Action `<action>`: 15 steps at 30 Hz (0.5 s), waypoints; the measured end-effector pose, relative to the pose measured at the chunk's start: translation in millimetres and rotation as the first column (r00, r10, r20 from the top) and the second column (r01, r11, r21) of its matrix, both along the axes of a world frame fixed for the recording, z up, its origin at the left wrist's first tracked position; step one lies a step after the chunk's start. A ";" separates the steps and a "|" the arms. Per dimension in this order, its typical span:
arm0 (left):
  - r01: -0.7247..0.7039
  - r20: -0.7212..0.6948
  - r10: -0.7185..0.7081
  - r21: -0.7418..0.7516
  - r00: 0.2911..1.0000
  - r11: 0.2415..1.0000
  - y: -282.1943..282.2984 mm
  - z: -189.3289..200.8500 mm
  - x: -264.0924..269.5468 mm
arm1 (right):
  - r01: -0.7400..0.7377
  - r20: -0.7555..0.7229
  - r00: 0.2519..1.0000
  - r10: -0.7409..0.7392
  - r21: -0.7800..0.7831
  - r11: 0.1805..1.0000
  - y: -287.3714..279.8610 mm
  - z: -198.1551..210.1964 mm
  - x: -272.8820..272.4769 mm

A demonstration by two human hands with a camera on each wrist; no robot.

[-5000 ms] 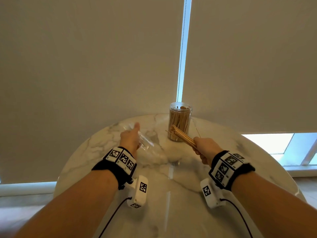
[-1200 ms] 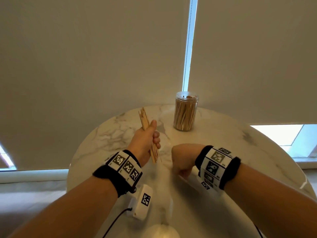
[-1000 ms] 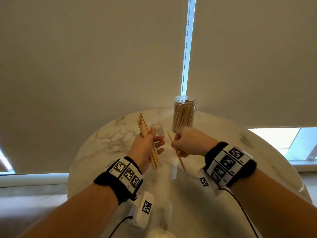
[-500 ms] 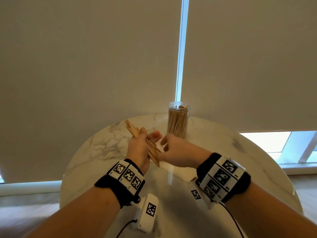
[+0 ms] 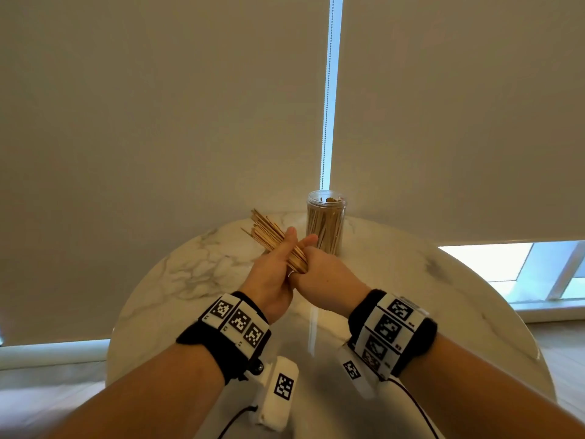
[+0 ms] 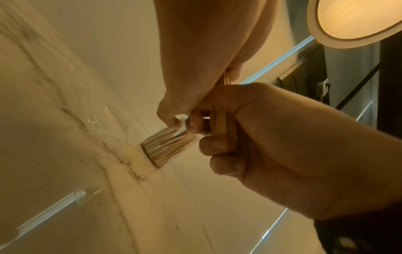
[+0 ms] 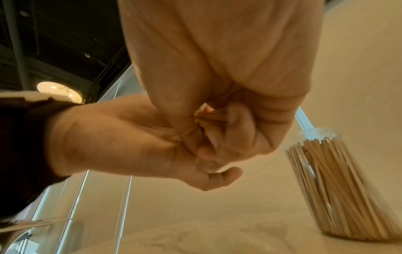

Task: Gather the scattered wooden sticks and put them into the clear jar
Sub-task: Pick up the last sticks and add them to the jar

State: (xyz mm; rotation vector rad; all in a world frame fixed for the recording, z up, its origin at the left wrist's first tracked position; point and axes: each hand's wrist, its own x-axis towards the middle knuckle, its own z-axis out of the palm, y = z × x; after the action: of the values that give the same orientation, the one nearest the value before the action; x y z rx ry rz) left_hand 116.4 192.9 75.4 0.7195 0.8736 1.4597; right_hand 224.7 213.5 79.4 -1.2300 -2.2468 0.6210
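Wooden sticks (image 5: 272,240) sit bunched between both hands above the marble table (image 5: 190,274): the left hand (image 5: 272,280) curls round their middle, and the right hand (image 5: 319,274) closes on the near ends, probably squaring them for loading. Just beyond stands the clear jar (image 5: 326,226), open-topped and nearly full of sticks.

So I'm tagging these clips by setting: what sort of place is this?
Probably a café or lounge corner, though it could be a home: a round marble table by a window with roller blinds, and a dark exposed ceiling with a round lamp.
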 end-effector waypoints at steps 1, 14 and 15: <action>0.003 -0.001 -0.003 -0.005 1.000 1.000 -0.1 0.4 0.4 | 0.024 0.005 1.000 -0.024 0.024 0.999 3.3 -2.7 0.3; -0.252 0.088 0.252 -0.013 0.964 0.968 3.0 27.0 -40.2 | 0.139 0.229 0.957 -0.179 0.179 0.974 11.8 1.1 37.1; -0.202 0.022 0.202 -0.022 0.979 0.979 3.8 30.1 -39.9 | 0.115 0.249 0.955 -0.162 0.193 0.974 11.1 0.3 35.5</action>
State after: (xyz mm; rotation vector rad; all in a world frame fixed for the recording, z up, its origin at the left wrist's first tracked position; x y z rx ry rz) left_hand 76.5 196.7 105.5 0.6105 0.9638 1.6338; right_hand 260.2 224.6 79.7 -1.4344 -2.3414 0.2068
